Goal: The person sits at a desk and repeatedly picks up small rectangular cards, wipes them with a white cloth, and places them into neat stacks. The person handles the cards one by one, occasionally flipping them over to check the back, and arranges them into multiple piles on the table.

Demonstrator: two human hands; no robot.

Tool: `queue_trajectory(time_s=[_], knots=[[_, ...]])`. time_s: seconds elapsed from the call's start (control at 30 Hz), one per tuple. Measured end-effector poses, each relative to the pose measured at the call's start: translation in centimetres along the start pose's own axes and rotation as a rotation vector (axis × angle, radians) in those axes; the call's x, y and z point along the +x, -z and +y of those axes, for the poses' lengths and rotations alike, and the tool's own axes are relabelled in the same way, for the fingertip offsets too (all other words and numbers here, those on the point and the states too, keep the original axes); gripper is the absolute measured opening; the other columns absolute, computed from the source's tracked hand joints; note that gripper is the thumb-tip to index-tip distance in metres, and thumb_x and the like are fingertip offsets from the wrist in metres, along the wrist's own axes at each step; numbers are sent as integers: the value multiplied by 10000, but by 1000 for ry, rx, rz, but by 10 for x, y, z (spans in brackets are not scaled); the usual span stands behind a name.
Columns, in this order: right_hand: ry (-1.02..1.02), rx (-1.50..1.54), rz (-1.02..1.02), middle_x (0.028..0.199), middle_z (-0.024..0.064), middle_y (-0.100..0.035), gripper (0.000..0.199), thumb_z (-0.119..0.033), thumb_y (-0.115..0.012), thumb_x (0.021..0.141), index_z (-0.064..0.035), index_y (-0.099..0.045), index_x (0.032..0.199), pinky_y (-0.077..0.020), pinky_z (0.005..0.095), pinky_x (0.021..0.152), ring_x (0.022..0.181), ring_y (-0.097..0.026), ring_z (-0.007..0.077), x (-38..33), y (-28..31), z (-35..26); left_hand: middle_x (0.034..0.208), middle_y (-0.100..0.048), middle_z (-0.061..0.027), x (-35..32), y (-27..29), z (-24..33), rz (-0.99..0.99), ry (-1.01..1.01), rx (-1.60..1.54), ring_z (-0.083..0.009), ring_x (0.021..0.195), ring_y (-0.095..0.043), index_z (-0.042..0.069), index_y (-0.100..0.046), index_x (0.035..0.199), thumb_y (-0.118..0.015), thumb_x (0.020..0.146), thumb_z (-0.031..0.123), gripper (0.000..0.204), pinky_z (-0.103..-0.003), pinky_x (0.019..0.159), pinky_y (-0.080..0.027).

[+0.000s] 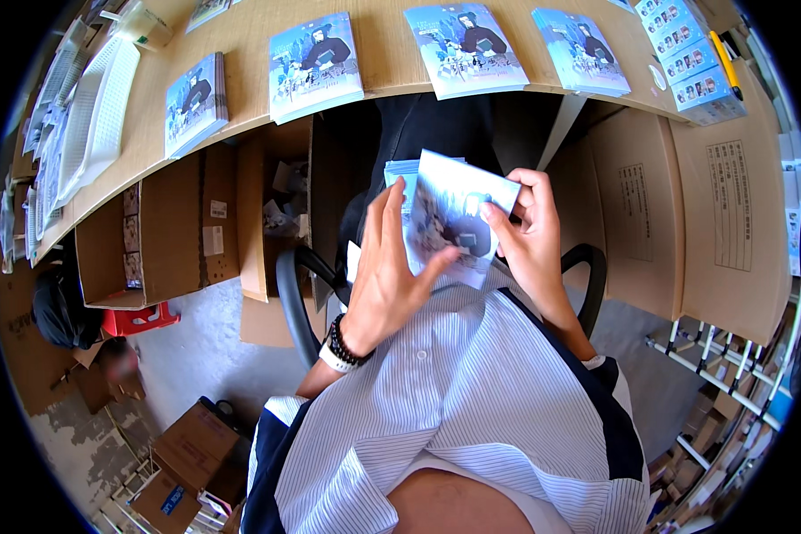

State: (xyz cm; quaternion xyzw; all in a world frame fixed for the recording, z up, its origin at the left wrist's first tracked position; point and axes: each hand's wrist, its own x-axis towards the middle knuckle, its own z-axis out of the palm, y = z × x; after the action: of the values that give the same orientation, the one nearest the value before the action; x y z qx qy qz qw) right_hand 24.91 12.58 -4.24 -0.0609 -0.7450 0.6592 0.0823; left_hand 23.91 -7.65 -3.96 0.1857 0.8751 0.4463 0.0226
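A glossy blue illustrated booklet (449, 214) is tilted in front of my body, above my lap. My right hand (536, 245) pinches its right edge between thumb and fingers. My left hand (383, 271) is at the booklet's left side, fingers stretched upward and the thumb reaching across the lower part of the cover; whether it touches is hard to tell. Behind the booklet, a stack of similar blue booklets (400, 167) shows partly, mostly hidden by it and by my left fingers. A dark bead bracelet and a white band circle my left wrist.
Several piles of matching booklets, one of them a stack (311, 67), line the wooden table (383, 53). At its right end stands a blue patterned box (694, 67); at its left, a white basket (102, 111). Cardboard boxes (182, 231) sit beneath. Chair armrests (294, 303) flank me.
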Motion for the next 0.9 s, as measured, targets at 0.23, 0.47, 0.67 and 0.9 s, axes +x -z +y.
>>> queue_trajectory(time_s=[0.23, 0.47, 0.67, 0.9], knots=[[345, -187, -159, 1106, 156, -680, 405, -116, -784, 902, -17, -530, 1202, -585, 328, 849, 998, -728, 238, 1, -21, -45, 1484, -266, -273, 19, 18, 28, 179, -77, 39, -446, 1372, -389, -5, -53, 1605, -948, 678, 206, 1305, -506, 1098, -429], [423, -64, -162, 1252, 169, -660, 418, -121, -781, 885, -39, -623, 1263, -581, 361, 854, 1042, -714, 270, 17, -9, -56, 1441, -346, -272, 17, 17, 16, 274, -163, 146, -444, 1321, -440, 5, -205, 1581, -915, 629, 240, 1210, -506, 1054, -453], [511, -317, -177, 1124, 135, -714, 113, -9, -782, 821, 7, -695, 892, -580, 323, 744, 909, -731, 267, 32, -4, -76, 1431, -366, -271, 19, 17, 14, 290, -260, 322, -440, 1306, -450, 18, -222, 1581, -923, 615, 218, 1210, -509, 1027, -471], [432, -186, -171, 1152, 140, -725, 44, 47, -727, 854, 47, -694, 883, -605, 280, 755, 893, -738, 167, 41, 5, -84, 1476, -333, -297, 20, 14, 11, 287, -226, 318, -457, 1318, -429, 7, -194, 1592, -915, 641, 220, 1212, -526, 1050, -435]])
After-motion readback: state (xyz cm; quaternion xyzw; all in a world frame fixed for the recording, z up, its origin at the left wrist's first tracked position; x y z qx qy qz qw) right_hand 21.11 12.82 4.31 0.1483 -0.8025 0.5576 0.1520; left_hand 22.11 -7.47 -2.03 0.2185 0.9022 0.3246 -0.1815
